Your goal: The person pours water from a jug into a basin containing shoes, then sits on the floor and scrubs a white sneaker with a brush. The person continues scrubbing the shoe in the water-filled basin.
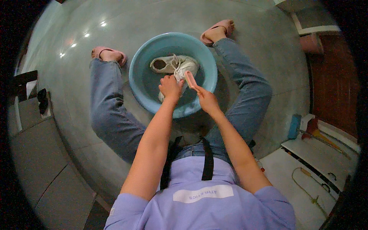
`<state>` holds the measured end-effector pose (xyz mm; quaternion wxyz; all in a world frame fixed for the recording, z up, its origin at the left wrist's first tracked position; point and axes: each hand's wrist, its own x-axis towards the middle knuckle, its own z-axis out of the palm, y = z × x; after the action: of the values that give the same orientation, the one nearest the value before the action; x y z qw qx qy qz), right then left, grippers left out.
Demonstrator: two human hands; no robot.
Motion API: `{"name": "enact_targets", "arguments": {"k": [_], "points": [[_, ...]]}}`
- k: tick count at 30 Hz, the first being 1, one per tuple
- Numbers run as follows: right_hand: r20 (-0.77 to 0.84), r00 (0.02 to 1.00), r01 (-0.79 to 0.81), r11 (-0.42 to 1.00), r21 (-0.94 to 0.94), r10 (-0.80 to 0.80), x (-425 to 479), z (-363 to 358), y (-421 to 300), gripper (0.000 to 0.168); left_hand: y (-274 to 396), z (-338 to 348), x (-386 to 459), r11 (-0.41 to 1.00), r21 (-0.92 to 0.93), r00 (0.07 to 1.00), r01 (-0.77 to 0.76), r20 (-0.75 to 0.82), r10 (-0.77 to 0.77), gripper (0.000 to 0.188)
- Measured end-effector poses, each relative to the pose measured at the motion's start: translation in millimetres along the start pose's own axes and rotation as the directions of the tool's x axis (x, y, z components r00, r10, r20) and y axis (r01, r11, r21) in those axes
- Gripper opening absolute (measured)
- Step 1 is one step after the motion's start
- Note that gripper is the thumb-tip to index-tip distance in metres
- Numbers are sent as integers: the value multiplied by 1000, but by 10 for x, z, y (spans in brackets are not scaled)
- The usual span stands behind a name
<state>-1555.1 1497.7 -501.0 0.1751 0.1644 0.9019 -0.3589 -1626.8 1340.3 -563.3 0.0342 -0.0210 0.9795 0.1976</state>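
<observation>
A round light-blue plastic basin (141, 99) stands on the floor between my feet, with a pair of white lace-up shoes in it. The farther shoe (162, 63) lies crosswise, its dark opening to the left. My left hand (171, 87) grips the nearer shoe (181, 72), whose toe points up and right against the other one. A pink-handled brush (190, 79) is in my right hand (208, 99), held against or just over the nearer shoe's front part. Its bristles are hidden beneath it. Water seems to lie in the basin, though its depth is unclear.
Grey floor tiles (149, 17) surround the basin; my legs in jeans (248, 77) flank it. At right are a white cabinet (304, 169) with a cord on it, a blue object (294, 126) and a brown door (335, 86). Grey panels (43, 161) stand at left.
</observation>
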Motion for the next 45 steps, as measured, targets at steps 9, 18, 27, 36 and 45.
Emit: {"name": "enact_targets", "arguments": {"k": [9, 18, 27, 36, 45], "points": [[51, 995, 102, 951, -292, -91, -66, 20, -194, 40, -235, 131, -181, 923, -93, 921, -374, -154, 358, 19], [-251, 952, 111, 962, -250, -176, 211, 518, -127, 60, -413, -210, -244, 932, -69, 934, -356, -1, 357, 27], [-87, 986, 104, 924, -368, -146, 314, 512, -18, 49, -487, -304, -332, 817, -105, 790, -566, 215, 575, 16], [24, 984, 173, 928, -331, -175, 205, 419, 7, 57, -529, -351, -394, 890, -199, 852, -411, 265, 452, 10], [-165, 977, 81, 947, -312, -138, 570, 494, -31, 54, -553, -437, -345, 953, -223, 895, -207, 350, 276, 21]]}}
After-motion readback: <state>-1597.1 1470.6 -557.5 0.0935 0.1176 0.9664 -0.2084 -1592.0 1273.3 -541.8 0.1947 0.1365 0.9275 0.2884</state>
